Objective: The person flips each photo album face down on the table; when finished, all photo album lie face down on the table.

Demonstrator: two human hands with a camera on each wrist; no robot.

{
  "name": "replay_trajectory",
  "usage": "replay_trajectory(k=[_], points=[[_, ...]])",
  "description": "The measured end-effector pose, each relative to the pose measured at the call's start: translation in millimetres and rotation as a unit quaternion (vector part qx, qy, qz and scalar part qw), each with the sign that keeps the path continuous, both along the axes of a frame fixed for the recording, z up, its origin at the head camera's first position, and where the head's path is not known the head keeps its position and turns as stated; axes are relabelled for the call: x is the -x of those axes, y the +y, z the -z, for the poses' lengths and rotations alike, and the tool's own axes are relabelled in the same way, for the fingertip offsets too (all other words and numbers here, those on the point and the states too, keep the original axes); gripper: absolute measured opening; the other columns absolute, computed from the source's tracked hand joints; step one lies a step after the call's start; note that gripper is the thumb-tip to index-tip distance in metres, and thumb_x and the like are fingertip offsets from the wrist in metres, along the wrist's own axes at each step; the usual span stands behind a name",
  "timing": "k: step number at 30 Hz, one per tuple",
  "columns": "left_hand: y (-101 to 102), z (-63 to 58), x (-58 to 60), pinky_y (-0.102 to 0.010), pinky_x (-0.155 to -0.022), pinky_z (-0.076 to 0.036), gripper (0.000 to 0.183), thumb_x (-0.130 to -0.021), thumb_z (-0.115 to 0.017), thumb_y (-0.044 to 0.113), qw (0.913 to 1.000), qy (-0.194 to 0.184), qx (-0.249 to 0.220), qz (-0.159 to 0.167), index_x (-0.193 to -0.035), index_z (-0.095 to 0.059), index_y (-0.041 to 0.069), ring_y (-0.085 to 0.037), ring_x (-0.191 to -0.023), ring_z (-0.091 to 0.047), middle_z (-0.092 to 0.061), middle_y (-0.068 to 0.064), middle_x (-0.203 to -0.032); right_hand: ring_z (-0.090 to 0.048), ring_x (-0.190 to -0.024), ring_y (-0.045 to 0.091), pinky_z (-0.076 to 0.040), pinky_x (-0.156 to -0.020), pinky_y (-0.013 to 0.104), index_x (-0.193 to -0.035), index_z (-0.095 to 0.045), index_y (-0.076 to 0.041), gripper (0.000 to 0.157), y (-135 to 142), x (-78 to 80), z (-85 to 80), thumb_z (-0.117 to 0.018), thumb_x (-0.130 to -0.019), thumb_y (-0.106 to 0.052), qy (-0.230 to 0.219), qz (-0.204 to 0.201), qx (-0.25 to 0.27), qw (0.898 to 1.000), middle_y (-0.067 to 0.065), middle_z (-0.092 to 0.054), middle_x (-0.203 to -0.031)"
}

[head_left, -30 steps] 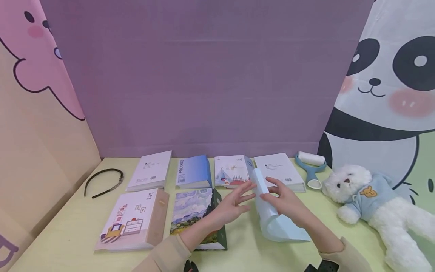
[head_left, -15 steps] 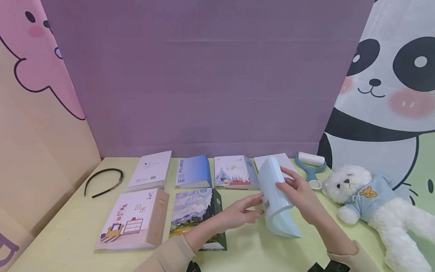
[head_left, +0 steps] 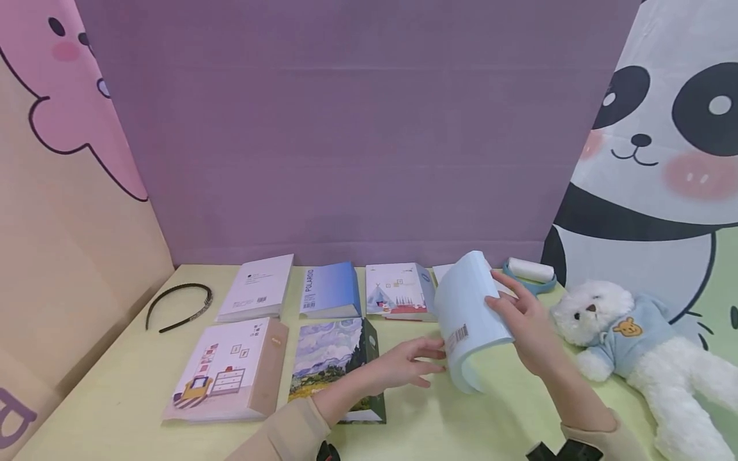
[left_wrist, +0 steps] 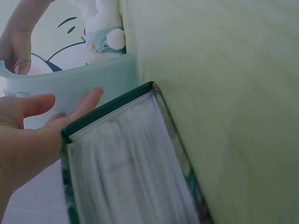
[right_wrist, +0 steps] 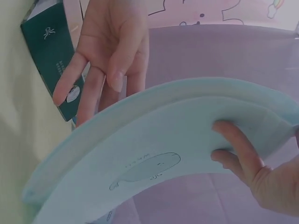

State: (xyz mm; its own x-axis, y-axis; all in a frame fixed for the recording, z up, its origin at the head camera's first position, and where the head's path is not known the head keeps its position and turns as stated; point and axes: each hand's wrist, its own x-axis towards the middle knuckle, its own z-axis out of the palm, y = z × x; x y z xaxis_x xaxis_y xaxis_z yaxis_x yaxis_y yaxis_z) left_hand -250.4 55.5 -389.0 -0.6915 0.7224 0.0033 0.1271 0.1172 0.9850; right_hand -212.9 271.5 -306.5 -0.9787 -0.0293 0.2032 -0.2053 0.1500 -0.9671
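Note:
In the head view a light blue soft-covered notebook (head_left: 469, 304) is held up off the table, bent in a curve, its barcode facing me. My right hand (head_left: 527, 323) pinches its right edge between thumb and fingers. A whale drawing (right_wrist: 147, 168) shows on the cover in the right wrist view. My left hand (head_left: 398, 366) is at the notebook's left edge, fingers spread and loosely bent; I cannot tell whether they touch it. Beneath that forearm lies a thick album (head_left: 328, 355) with a painted landscape cover and green spine.
On the table (head_left: 127, 378) lie a pink album (head_left: 221, 378), a white album (head_left: 256, 288), a blue POLAROID album (head_left: 328, 288) and a tent-print album (head_left: 398, 288). A headband (head_left: 179, 307) is at left. A lint roller (head_left: 530, 272) and white teddy bear (head_left: 594, 314) lie right.
The notebook has been lifted and turned upright, so its barcode now shows. My right hand has moved right and changed its hold; my left hand has dropped slightly lower beside it.

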Motion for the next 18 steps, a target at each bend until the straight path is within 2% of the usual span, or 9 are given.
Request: replay_trajectory(k=[4, 7, 10, 15, 18], points=[[-5, -1.9, 0.1, -0.044, -0.098, -0.046, 0.045, -0.098, -0.047, 0.011, 0.9995, 0.027, 0.01, -0.009, -0.142, -0.039, 0.012, -0.031, -0.133, -0.041, -0.035, -0.009, -0.149, -0.066, -0.076, 0.006, -0.055, -0.061, 0.023, -0.133, -0.039, -0.028, 0.039, 6, 1.4, -2.6, -0.049, -0.098, -0.016, 0.011, -0.012, 0.067, 0.998, -0.016, -0.064, -0.095], [-11, -2.3, -0.3, -0.043, -0.107, -0.038, 0.046, -0.098, -0.047, 0.011, 0.9972, 0.066, 0.033, -0.013, -0.143, -0.038, 0.018, -0.03, -0.137, -0.034, -0.029, -0.002, -0.153, -0.066, -0.074, 0.006, -0.055, -0.06, 0.022, -0.131, -0.04, -0.028, 0.036, 12, 1.4, -1.2, -0.048, -0.098, -0.014, 0.011, -0.017, 0.101, 0.995, -0.013, -0.064, -0.095], [-17, -0.6, 0.6, -0.038, -0.111, -0.032, 0.046, -0.098, -0.048, 0.013, 0.9926, 0.098, 0.069, -0.016, -0.143, -0.039, 0.02, -0.027, -0.139, -0.032, -0.03, 0.0, -0.153, -0.066, -0.073, 0.006, -0.054, -0.06, 0.021, -0.128, -0.042, -0.027, 0.034, 19, 2.0, 4.1, -0.047, -0.098, -0.013, -0.007, -0.023, 0.119, 0.993, -0.012, -0.065, -0.093], [-27, 0.2, 1.8, -0.038, -0.114, -0.027, 0.042, -0.099, -0.047, 0.02, 0.985, 0.102, 0.139, 0.009, -0.141, -0.044, 0.023, -0.021, -0.142, -0.025, -0.032, 0.001, -0.152, -0.066, -0.075, 0.005, -0.054, -0.062, 0.021, -0.123, -0.041, -0.027, 0.028, 36, 5.5, 15.0, -0.046, -0.098, -0.015, -0.042, -0.029, 0.09, 0.995, -0.012, -0.066, -0.091], [-32, -1.2, 2.7, -0.039, -0.115, -0.023, 0.04, -0.099, -0.046, 0.021, 0.9829, 0.084, 0.162, 0.029, -0.139, -0.047, 0.023, -0.019, -0.143, -0.021, -0.029, 0.003, -0.153, -0.066, -0.077, 0.006, -0.054, -0.063, 0.022, -0.128, -0.038, -0.023, 0.031, 46, 8.6, 20.0, -0.046, -0.099, -0.016, -0.055, -0.028, 0.046, 0.997, -0.013, -0.066, -0.091]])
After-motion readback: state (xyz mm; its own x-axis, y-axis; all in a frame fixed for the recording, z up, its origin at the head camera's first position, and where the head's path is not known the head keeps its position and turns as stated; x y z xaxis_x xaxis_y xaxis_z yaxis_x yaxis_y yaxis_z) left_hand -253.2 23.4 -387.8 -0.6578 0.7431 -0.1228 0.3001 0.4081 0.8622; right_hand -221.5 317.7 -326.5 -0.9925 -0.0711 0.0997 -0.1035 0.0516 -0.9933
